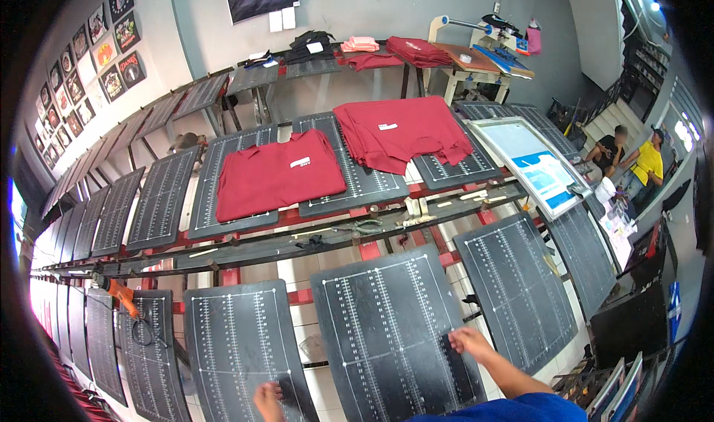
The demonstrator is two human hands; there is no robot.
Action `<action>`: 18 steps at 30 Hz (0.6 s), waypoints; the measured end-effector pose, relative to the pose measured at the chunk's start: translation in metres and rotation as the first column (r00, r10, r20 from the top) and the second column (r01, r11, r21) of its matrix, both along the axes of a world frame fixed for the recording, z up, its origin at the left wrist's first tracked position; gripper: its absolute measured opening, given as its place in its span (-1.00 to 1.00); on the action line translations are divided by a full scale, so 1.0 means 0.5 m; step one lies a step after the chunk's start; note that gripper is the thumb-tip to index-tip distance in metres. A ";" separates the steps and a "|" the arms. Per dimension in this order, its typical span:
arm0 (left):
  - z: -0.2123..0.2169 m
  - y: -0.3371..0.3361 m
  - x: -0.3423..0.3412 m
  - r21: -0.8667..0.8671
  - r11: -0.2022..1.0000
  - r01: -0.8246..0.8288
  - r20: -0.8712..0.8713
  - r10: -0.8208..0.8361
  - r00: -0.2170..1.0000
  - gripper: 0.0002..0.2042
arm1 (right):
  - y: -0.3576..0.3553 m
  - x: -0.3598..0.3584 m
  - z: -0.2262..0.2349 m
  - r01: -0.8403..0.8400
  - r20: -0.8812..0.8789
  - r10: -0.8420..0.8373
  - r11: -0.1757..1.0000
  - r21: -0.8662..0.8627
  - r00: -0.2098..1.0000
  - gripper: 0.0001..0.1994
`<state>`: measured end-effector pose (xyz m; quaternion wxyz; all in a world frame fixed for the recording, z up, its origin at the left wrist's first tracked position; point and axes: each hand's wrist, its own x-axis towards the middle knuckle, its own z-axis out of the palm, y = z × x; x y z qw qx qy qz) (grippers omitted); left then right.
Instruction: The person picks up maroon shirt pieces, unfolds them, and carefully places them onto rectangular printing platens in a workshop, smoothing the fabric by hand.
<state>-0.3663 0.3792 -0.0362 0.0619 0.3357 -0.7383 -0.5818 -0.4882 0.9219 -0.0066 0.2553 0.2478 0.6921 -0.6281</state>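
My left hand is low in the view, over the right edge of a black platen with white ruled lines. Its fingers are loosely curled, and nothing shows in them. To the right, my right hand is closed over the right edge of the middle ruled platen, also with nothing visible in it. Whether either hand touches a board cannot be told. Across the rail, a folded dark red shirt with a small white print lies on the platens. Right of it is a spread pile of dark red shirts.
A framed printing screen leans across the platens at the right. Sticks and small tools lie along the dark centre rail. An orange-handled tool sits at the left. More red garments are at the back; two people are at far right.
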 end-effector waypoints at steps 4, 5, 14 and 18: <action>0.078 0.189 0.153 0.038 0.991 0.131 0.249 -0.137 0.959 -0.58 | -0.003 0.231 0.011 -0.006 0.121 0.009 1.000 -0.024 0.993 -0.75; 0.058 0.214 0.148 0.150 0.987 0.058 0.112 -0.075 0.991 -0.69 | -0.017 0.255 0.007 -0.078 0.096 0.081 0.996 -0.038 0.992 -0.73; 0.227 0.411 0.236 0.029 0.951 0.309 -0.041 -0.308 0.951 -0.76 | -0.018 0.205 0.062 -0.686 -0.316 0.699 0.707 0.171 0.641 -0.64; 0.174 0.547 0.278 -0.046 0.881 0.472 0.032 -0.471 0.882 -0.75 | 0.113 0.208 0.049 -0.653 -0.335 0.657 0.744 0.141 0.675 -0.63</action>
